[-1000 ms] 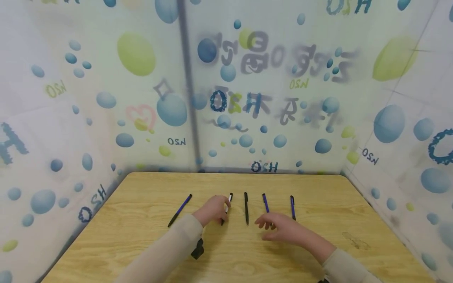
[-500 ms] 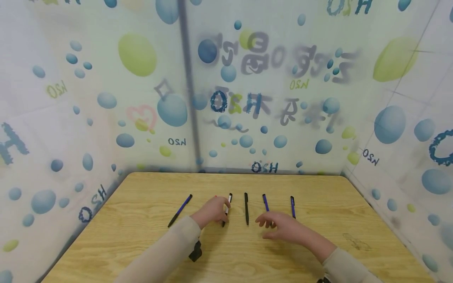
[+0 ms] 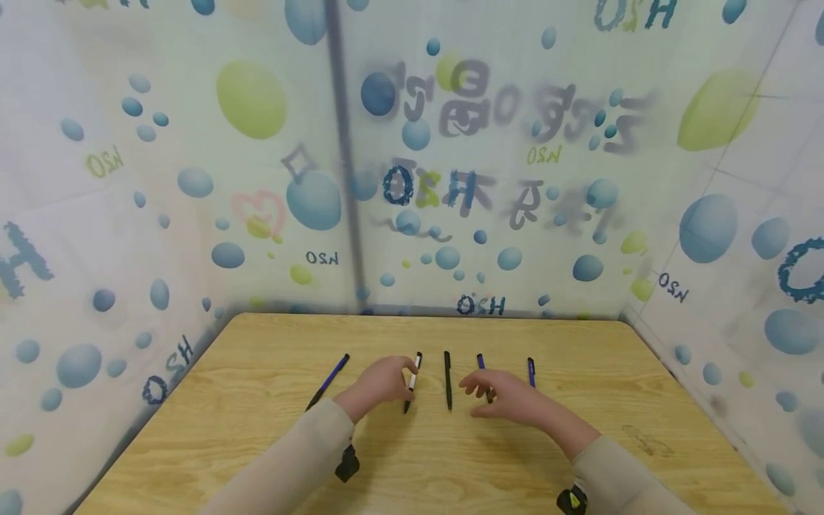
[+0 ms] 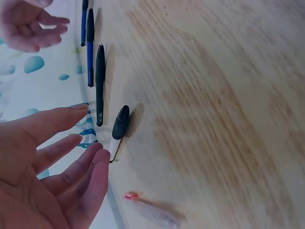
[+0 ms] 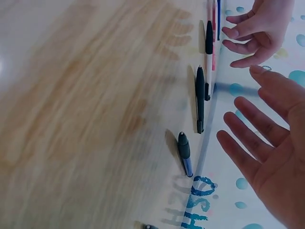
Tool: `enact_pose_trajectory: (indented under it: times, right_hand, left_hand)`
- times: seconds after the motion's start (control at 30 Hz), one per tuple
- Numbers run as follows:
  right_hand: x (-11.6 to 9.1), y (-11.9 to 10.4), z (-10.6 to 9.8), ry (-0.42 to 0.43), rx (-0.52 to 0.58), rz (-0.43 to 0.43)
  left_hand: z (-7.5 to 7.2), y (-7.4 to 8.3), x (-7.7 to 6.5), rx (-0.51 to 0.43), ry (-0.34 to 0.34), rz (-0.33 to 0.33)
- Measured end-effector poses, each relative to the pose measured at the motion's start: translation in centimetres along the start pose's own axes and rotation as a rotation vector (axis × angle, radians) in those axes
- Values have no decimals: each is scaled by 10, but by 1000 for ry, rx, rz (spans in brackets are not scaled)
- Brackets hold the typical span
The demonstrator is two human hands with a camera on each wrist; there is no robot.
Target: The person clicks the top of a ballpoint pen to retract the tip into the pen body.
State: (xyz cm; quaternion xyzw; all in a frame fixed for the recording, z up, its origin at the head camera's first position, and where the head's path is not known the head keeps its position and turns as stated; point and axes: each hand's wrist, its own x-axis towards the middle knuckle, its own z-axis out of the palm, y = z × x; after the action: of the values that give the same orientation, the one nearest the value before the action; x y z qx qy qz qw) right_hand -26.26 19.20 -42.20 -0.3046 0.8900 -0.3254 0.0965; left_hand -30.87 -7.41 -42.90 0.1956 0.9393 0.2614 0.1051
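Observation:
My left hand [image 3: 384, 379] hovers over a white pen with a black grip [image 3: 413, 380], its fingers loosely bent and apart from the pen in the left wrist view. Below that hand, a pale pen with a red end [image 4: 152, 213] lies on the table; the hand hides it from the head view. To the right lies a black pen [image 3: 448, 379], between the two hands. My right hand [image 3: 508, 395] floats with spread, relaxed fingers above a blue pen with a dark grip [image 5: 184, 153], partly covering it in the head view. Nothing is in its fingers.
A wooden table [image 3: 418, 458] carries the row of pens. One blue pen [image 3: 330, 379] lies slanted at the left end, another blue pen [image 3: 531, 372] at the right end, partly behind my right wrist. Patterned curtains [image 3: 412, 214] hang behind and on both sides.
My right hand has moved forward and slightly left, uncovering less of the right-end pen. My left hand has drawn slightly left, and the white pen lies a touch straighter.

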Motion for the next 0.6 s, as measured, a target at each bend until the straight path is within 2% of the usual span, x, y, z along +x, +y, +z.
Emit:
enact_pose_trajectory:
  times: [0.13,0.3,0.6]
  right_hand:
    - [11,5,1,33,3,26]
    - [21,9,2,55,38,81]
    - [38,16,9,35,114,135]
  left_hand:
    - [-1,-1,-5,30,19,28]
    - [-6,3,-14,38,32,28]
    - [-13,4,-30,48,44,12]
